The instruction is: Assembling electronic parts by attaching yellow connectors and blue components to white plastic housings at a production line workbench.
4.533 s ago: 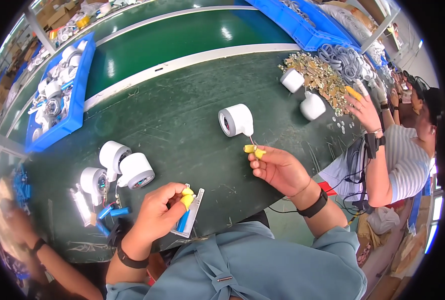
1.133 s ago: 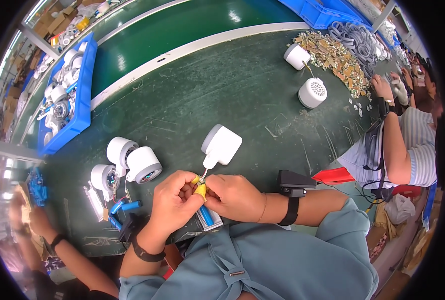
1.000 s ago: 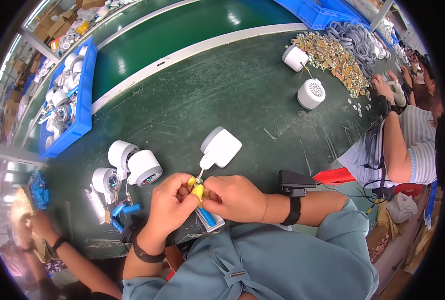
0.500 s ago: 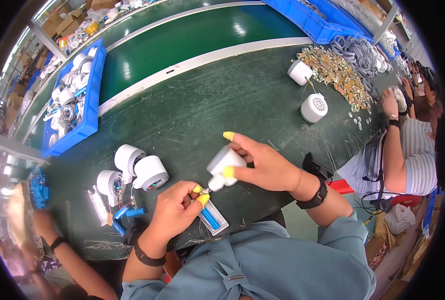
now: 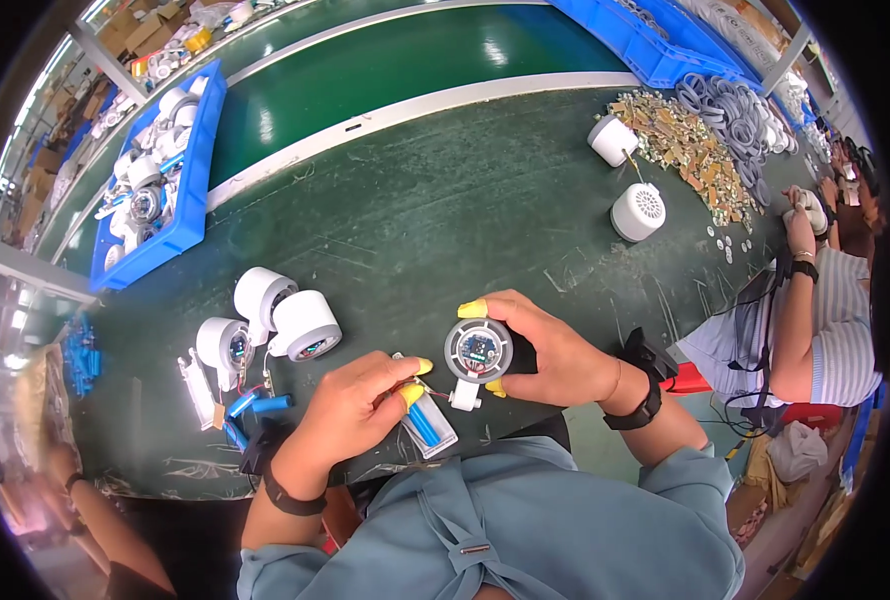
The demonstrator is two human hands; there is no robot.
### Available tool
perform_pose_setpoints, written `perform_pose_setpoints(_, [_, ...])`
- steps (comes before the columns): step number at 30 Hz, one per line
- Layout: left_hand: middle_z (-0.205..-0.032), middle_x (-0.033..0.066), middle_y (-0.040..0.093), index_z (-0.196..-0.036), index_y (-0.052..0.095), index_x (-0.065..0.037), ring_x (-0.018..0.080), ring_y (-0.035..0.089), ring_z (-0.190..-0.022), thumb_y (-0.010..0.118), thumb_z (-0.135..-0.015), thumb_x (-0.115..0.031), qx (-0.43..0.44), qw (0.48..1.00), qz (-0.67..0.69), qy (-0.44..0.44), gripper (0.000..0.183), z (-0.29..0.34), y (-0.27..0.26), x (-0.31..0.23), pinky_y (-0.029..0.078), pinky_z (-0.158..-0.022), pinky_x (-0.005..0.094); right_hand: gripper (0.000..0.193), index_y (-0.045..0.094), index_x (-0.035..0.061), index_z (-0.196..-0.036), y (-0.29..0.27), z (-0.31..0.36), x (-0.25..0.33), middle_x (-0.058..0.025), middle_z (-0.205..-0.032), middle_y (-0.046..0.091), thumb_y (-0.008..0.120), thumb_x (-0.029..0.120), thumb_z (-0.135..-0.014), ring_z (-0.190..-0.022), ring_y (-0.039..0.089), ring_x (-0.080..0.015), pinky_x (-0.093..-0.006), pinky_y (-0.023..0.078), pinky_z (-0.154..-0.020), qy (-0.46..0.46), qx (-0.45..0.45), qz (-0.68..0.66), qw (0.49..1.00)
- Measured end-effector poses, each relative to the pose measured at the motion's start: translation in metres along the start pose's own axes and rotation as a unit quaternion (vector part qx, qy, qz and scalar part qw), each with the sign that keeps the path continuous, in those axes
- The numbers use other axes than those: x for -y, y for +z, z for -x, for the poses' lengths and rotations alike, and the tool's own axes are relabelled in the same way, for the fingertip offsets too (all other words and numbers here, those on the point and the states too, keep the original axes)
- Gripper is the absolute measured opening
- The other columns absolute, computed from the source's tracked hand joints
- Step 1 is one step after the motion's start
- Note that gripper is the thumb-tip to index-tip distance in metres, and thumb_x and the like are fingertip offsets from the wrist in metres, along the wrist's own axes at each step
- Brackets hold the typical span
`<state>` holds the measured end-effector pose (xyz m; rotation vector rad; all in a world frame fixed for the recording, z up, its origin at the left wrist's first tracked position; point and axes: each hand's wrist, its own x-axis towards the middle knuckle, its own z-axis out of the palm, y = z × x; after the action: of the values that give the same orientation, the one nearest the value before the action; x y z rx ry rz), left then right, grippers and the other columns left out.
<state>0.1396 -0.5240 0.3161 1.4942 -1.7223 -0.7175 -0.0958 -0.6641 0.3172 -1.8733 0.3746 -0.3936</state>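
Observation:
My right hand [image 5: 563, 358], with yellow finger covers, grips a round white housing [image 5: 464, 393] by its grey rim. Its open side is turned up, showing a circuit board [image 5: 479, 348] inside. Thin red wires run from its short neck toward my left hand [image 5: 353, 412]. That hand's thumb and forefinger, also covered in yellow, pinch the upper end of a narrow white battery case [image 5: 446, 441]. A blue cylindrical battery [image 5: 425, 424] lies in the case. Exactly where the wires end under the fingertips is hidden.
Left of my hands sit several white housings [image 5: 305, 322], loose blue batteries [image 5: 270, 403] and a white case [image 5: 199, 392]. A blue crate [image 5: 193, 225] stands far left. Circuit boards [image 5: 693, 150], grey rings [image 5: 722, 108] and two housings [image 5: 639, 212] lie right. Co-workers flank me.
My right hand has turned the white housing so its open, circuit-board side faces up. My left hand stays at the battery case's upper end. The view has shifted slightly.

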Motion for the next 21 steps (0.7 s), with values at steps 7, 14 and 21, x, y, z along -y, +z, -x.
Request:
perform_pose_setpoints(7, [-0.080,0.0082,0.062,-0.105,0.068,-0.005,0.0245,0.062,-0.066,0.066,-0.077,0.006,0.014,0.997,-0.055,0.055,0.031,0.011,-0.010,-0.018,0.049,-0.059,0.0328,0.074,0.046,0.0064,-0.137,0.009,0.005,0.013,-0.0155,-0.130,0.050,0.070,-0.005,-0.067,-0.122,0.050,-0.0330,-0.0403,0.041,-0.103,-0.098,-0.035,0.058,0.993])
perform_pose_setpoints(14, [-0.088,0.0110,0.066,-0.104,0.065,-0.001,0.0279,0.066,-0.070,0.068,-0.075,0.006,-0.028,0.995,0.006,0.095,0.030,0.043,-0.029,-0.042,0.052,-0.057,0.0339,0.075,0.052,0.0043,-0.130,0.030,0.005,0.058,-0.0174,-0.126,0.052,0.077,-0.005,-0.060,-0.114,0.054,-0.0376,-0.0452,0.045,-0.095,-0.259,-0.042,0.067,0.963])
perform_pose_setpoints(21, [-0.090,0.0125,0.067,-0.101,0.065,-0.001,0.0287,0.067,-0.071,0.060,-0.071,0.007,-0.108,0.973,-0.188,0.073,0.031,0.093,-0.090,-0.077,0.054,-0.061,0.0358,0.071,0.044,0.0009,-0.138,0.060,-0.007,0.055,-0.0198,-0.132,0.047,0.072,-0.001,-0.073,-0.118,0.052,-0.0364,-0.0416,0.046,-0.096,-0.169,0.060,-0.062,0.982])
